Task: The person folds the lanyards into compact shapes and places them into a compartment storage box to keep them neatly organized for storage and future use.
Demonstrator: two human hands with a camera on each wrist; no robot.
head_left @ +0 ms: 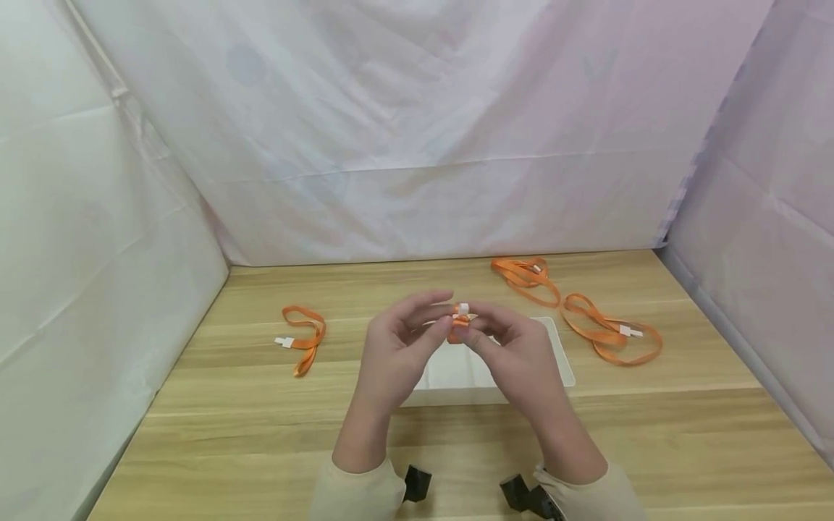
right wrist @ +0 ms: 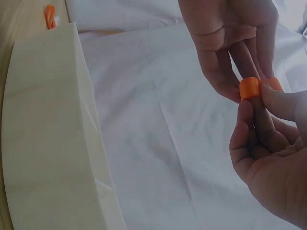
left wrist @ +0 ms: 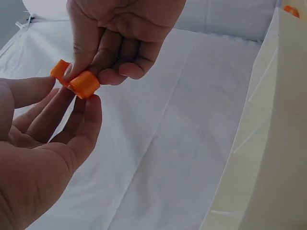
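Note:
Both hands meet above a white tray [head_left: 456, 396] and hold one small coiled orange lanyard [head_left: 458, 334] with a white clip end. My left hand [head_left: 397, 354] pinches it from the left between thumb and fingers. From the right, my right hand [head_left: 521, 354] grips the same roll with thumb and fingertips. In the left wrist view the orange lanyard [left wrist: 84, 85] shows as a tight roll with a short loop beside it. The right wrist view shows the roll [right wrist: 250, 88] between the fingertips of both hands. Fingers hide part of the coil.
One loose orange lanyard [head_left: 306, 340] with a white clip lies left on the wooden table [head_left: 260, 434]. Two more lie to the right, one farther back [head_left: 524, 275] and another lanyard [head_left: 609, 334] nearer. White cloth [head_left: 423, 145] encloses the back and sides.

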